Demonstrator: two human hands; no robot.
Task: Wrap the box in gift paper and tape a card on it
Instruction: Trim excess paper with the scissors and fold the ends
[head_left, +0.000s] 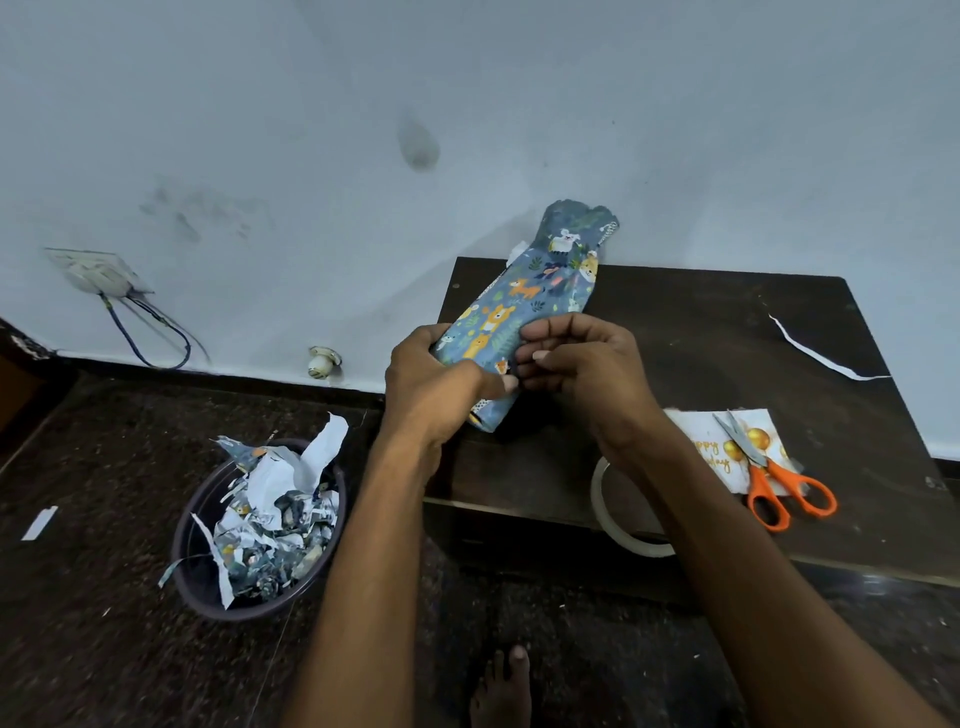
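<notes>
A long box (524, 306) covered in blue gift paper with cartoon animals lies tilted on the dark wooden table (727, 338), its far end sticking up with loose crumpled paper. My left hand (436, 384) grips the box's near end from the left. My right hand (576, 364) has its fingers curled against the paper's seam on the right side, pinching it. A white birthday card (711, 447) with gold balloons lies at the right under orange-handled scissors (774, 478). A tape roll (618, 525) sits at the table's front edge, partly hidden by my right forearm.
A dark bin (260, 525) full of paper scraps stands on the floor at left. A thin white paper strip (815, 353) lies at the table's far right. A wall socket with wires (104, 275) is at left. My bare foot (501, 686) is below.
</notes>
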